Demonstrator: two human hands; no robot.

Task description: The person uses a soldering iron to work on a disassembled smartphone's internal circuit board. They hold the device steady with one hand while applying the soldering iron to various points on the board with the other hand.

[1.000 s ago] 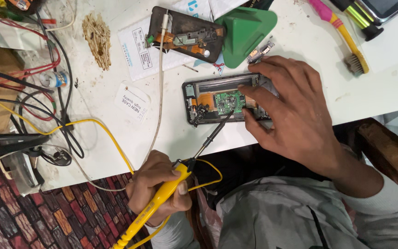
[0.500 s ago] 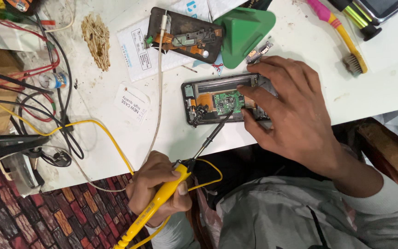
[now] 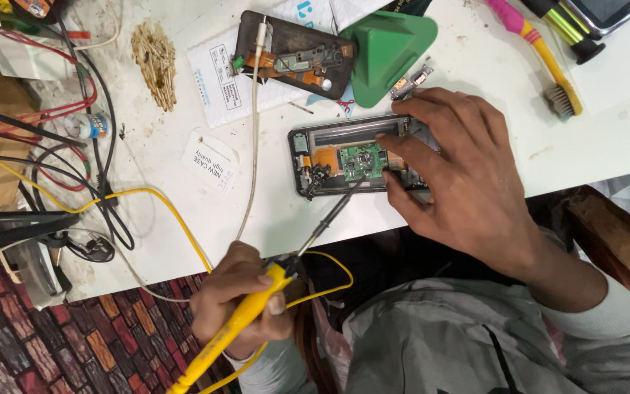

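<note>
Nothing has shifted: the left hand [image 3: 238, 299] still grips the yellow soldering iron [image 3: 257, 310], while the right hand [image 3: 468, 182] stays spread, pinning the opened phone [image 3: 344, 157] beneath its fingers.

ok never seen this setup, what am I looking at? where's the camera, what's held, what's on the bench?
No machine here: a person works with two bare hands. The one camera sits on their head and looks down. The left hand grips a yellow soldering iron, its tip at the green board inside an opened phone. The right hand rests on that phone with fingers spread over it. On the white table lie a second opened phone, a green triangular pick, a brush and tangled wires.
</note>
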